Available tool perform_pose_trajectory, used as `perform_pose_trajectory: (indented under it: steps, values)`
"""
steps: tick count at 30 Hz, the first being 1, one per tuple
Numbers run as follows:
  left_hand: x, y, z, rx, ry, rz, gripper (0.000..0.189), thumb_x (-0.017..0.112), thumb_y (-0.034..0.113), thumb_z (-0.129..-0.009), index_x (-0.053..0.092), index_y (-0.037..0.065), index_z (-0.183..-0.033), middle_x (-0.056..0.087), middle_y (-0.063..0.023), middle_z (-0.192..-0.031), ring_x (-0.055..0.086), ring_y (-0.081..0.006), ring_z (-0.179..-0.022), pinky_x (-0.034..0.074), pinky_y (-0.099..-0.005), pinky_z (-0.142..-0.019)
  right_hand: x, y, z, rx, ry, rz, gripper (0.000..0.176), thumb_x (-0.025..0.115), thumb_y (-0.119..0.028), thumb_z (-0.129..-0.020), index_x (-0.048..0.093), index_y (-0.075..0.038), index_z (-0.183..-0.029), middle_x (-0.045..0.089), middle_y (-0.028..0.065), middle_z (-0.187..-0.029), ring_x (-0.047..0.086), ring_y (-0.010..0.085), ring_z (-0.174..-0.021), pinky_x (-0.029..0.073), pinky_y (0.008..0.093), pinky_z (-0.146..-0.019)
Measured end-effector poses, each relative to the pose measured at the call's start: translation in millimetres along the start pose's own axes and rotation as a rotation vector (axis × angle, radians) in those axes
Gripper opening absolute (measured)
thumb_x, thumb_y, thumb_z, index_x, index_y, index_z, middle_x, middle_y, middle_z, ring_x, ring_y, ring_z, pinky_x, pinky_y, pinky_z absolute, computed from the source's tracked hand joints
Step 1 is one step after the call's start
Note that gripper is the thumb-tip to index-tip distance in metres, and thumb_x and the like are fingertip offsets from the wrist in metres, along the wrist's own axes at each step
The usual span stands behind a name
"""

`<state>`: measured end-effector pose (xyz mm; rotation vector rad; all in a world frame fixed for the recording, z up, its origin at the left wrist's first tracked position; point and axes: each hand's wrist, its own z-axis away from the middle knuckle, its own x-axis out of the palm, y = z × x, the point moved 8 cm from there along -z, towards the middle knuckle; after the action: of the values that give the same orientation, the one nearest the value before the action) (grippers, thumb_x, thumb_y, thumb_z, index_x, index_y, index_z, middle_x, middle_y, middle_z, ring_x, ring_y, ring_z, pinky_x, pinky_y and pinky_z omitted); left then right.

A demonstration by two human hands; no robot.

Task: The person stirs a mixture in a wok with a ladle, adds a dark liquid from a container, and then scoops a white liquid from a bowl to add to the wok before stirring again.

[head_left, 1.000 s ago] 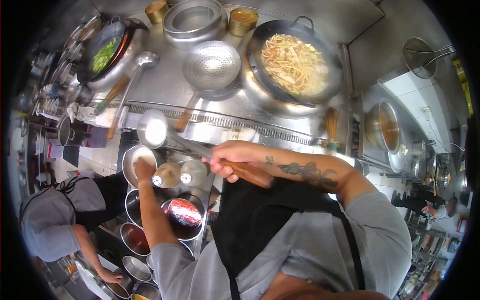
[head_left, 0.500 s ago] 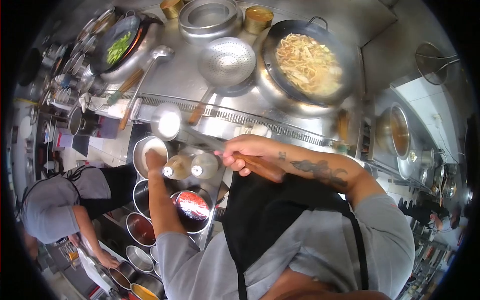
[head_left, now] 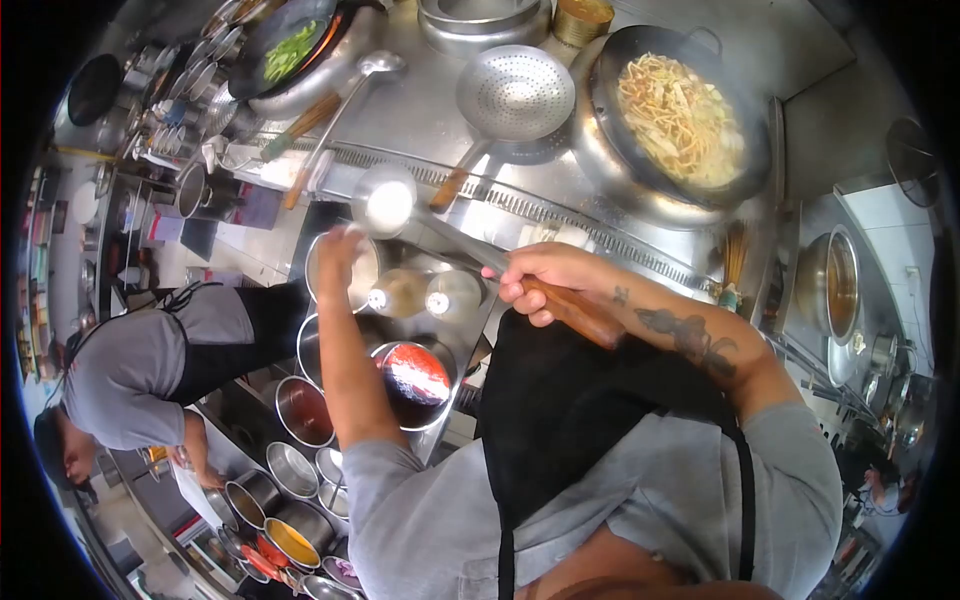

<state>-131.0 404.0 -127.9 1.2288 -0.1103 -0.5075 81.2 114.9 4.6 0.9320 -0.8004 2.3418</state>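
My right hand (head_left: 530, 283) is wrapped around the brown wooden handle of a ladle (head_left: 383, 203). Its metal shaft runs up and left to a round bowl with a bright white patch inside. My left hand (head_left: 343, 258), its fingers smeared by motion, is over the rim of a metal pot (head_left: 318, 268) with pale contents, just below the ladle's bowl. Two squeeze bottles (head_left: 452, 297) with white caps stand right of that pot. Beyond my right hand, noodles (head_left: 678, 118) with pale vegetable pieces steam in a black wok (head_left: 618, 60).
A perforated strainer (head_left: 515, 95) lies on the steel stove top, left of the wok. Another wok at upper left holds green vegetables (head_left: 291, 52). Sauce pots (head_left: 305, 412) line the left side, where a co-worker (head_left: 160, 350) bends over. A bamboo brush (head_left: 735, 262) is at right.
My left hand has lifted from inside the pot of pale contents towards the ladle's bowl. My right hand keeps its grip on the ladle. The whole view has shifted, moving the scene to the right.
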Motion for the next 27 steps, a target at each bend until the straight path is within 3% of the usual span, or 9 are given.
perform_pose_trajectory:
  steps: [2, 6, 8, 12, 14, 16, 17, 19, 27]
  values:
    - [20, 5, -9, 0.021, -0.114, -0.033, 0.035, 0.069, 0.009, -0.079, 0.061, -0.008, -0.109, 0.065, -0.0111, -0.089, 0.062, -0.0168, -0.073, 0.051, -0.028, -0.065, 1, 0, -2, 0.002, -0.013, -0.011, 0.031, 0.046, -0.008, -0.088, 0.043, -0.003, -0.119, 0.046, 0.0001, -0.074, 0.041, 0.0066, -0.052, 0.036, 0.0263, -0.045]
    - [36, 8, -33, 0.089, -0.187, -0.013, 0.039, 0.069, 0.011, -0.081, 0.06, -0.01, -0.111, 0.066, -0.0109, -0.093, 0.064, -0.0153, -0.077, 0.053, -0.026, -0.066, 0, 2, -4, 0.011, -0.043, -0.032, 0.024, 0.047, -0.007, -0.087, 0.042, -0.005, -0.111, 0.047, -0.0001, -0.072, 0.043, 0.0073, -0.053, 0.037, 0.0272, -0.047]
    - [35, 15, -27, 0.086, -0.155, -0.059, 0.037, 0.069, 0.012, -0.081, 0.061, -0.009, -0.111, 0.066, -0.0099, -0.092, 0.064, -0.0155, -0.076, 0.053, -0.0261, -0.066, -2, 2, -5, 0.022, -0.021, -0.03, 0.03, 0.046, -0.009, -0.089, 0.042, -0.004, -0.119, 0.046, -0.0005, -0.074, 0.042, 0.0062, -0.052, 0.037, 0.0263, -0.045]
    - [10, 33, 3, 0.048, 0.014, -0.156, 0.029, 0.066, 0.016, -0.084, 0.065, -0.005, -0.104, 0.066, -0.009, -0.09, 0.062, -0.0125, -0.074, 0.052, -0.0256, -0.064, 0, 1, -4, 0.017, -0.035, -0.056, 0.027, 0.047, -0.008, -0.088, 0.042, -0.005, -0.115, 0.046, -0.0005, -0.073, 0.043, 0.0067, -0.053, 0.037, 0.0267, -0.047]
    - [-23, -13, -16, 0.022, 0.03, -0.657, 0.018, 0.065, 0.015, -0.08, 0.065, -0.003, -0.083, 0.066, -0.0131, -0.08, 0.064, -0.0184, -0.067, 0.052, -0.0315, -0.058, 1, 1, -4, 0.005, -0.054, -0.066, 0.021, 0.048, -0.007, -0.086, 0.043, -0.006, -0.107, 0.048, -0.0006, -0.071, 0.045, 0.0078, -0.053, 0.037, 0.0275, -0.048]
    - [-9, -28, 3, 0.591, 0.033, -1.44, 0.021, 0.067, 0.021, -0.077, 0.064, 0.001, -0.083, 0.065, -0.0193, -0.081, 0.065, -0.0294, -0.076, 0.053, -0.0413, -0.066, 4, 1, -3, 0.006, -0.031, -0.059, 0.021, 0.049, -0.007, -0.086, 0.043, -0.006, -0.106, 0.048, -0.0005, -0.071, 0.045, 0.0079, -0.053, 0.037, 0.0276, -0.048]
    - [-20, -60, -5, 0.49, 0.083, -1.332, 0.028, 0.07, 0.027, -0.071, 0.063, 0.003, -0.084, 0.064, -0.0217, -0.083, 0.062, -0.0378, -0.083, 0.051, -0.0469, -0.075, 4, -1, -2, 0.003, -0.016, -0.053, 0.021, 0.049, -0.007, -0.086, 0.043, -0.006, -0.106, 0.048, -0.0005, -0.071, 0.045, 0.008, -0.053, 0.037, 0.0276, -0.049]
    - [-23, -85, -11, 0.358, 0.131, -1.237, 0.031, 0.071, 0.025, -0.067, 0.062, 0.001, -0.084, 0.064, -0.0226, -0.084, 0.062, -0.0379, -0.082, 0.051, -0.0465, -0.075, 4, -1, -2, -0.005, -0.007, -0.048, 0.022, 0.049, -0.006, -0.085, 0.043, -0.006, -0.106, 0.048, -0.0003, -0.071, 0.045, 0.0082, -0.053, 0.037, 0.0279, -0.048]
    - [-12, -70, -8, 0.357, 0.174, -1.222, 0.025, 0.07, 0.018, -0.063, 0.062, -0.001, -0.076, 0.064, -0.0249, -0.082, 0.063, -0.0412, -0.079, 0.052, -0.0447, -0.075, 1, -1, -8, -0.012, -0.042, -0.023, 0.024, 0.049, -0.006, -0.085, 0.042, -0.005, -0.108, 0.047, 0.0013, -0.072, 0.044, 0.0085, -0.053, 0.036, 0.0282, -0.047]
